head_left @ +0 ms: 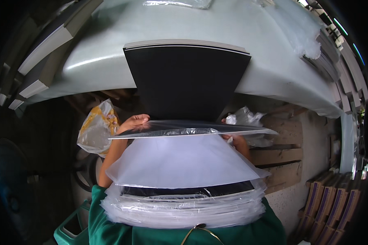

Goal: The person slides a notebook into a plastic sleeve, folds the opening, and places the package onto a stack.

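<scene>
Since the clear plastic sleeve looks light, floppy and slippery, its side edges seem the best hold, and it lies just below the black boards, pinched by the left hand, the right hand's grip being too hidden to tell.

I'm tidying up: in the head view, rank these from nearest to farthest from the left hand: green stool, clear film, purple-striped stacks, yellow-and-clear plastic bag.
From the left hand:
1. Clear film, at the fingers.
2. Yellow-and-clear plastic bag, just left.
3. Green stool, lower left.
4. Purple-striped stacks, far lower right.
</scene>
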Demonstrator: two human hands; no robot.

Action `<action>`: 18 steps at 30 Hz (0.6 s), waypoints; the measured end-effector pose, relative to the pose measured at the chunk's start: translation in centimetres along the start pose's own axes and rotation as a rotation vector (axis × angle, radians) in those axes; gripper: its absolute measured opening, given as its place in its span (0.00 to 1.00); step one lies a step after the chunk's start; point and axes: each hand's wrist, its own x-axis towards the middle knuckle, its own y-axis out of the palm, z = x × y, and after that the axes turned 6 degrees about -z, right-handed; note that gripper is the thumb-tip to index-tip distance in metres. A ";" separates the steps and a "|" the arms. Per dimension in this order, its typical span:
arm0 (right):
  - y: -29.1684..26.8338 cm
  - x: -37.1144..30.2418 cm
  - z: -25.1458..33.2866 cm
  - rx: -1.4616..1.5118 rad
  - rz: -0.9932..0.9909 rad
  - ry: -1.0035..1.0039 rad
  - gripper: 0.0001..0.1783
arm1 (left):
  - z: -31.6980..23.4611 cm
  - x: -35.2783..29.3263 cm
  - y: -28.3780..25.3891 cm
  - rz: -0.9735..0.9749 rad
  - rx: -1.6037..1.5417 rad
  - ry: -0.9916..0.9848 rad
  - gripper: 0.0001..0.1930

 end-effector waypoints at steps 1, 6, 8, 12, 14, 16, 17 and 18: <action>-0.6 0.6 -1.1 -0.111 -0.121 0.002 0.12 | 1.5 1.2 -1.3 0.008 0.004 0.007 0.07; -3.8 3.6 -1.3 -0.622 -0.209 -0.115 0.11 | 4.3 3.3 -4.0 -0.042 0.140 0.057 0.06; -0.5 3.3 3.4 -0.938 -0.166 -0.421 0.11 | 2.0 1.1 -3.5 -0.153 1.039 0.229 0.07; 13.9 -4.7 12.2 -0.454 0.469 -0.427 0.37 | -9.7 -5.6 11.3 0.220 0.973 0.106 0.08; 20.9 -5.7 11.4 -0.210 0.653 -0.375 0.45 | -11.6 -7.7 19.2 0.300 0.988 0.460 0.19; 24.4 -6.3 11.1 -0.072 0.792 -0.303 0.45 | -10.5 -6.6 23.4 0.364 1.006 1.216 0.27; 25.4 -6.2 11.3 -0.003 0.839 -0.280 0.44 | -9.5 -6.7 24.6 0.356 0.982 1.109 0.24; 25.9 -5.7 11.5 0.134 0.986 -0.280 0.44 | -8.6 -7.1 25.1 0.353 0.955 1.003 0.22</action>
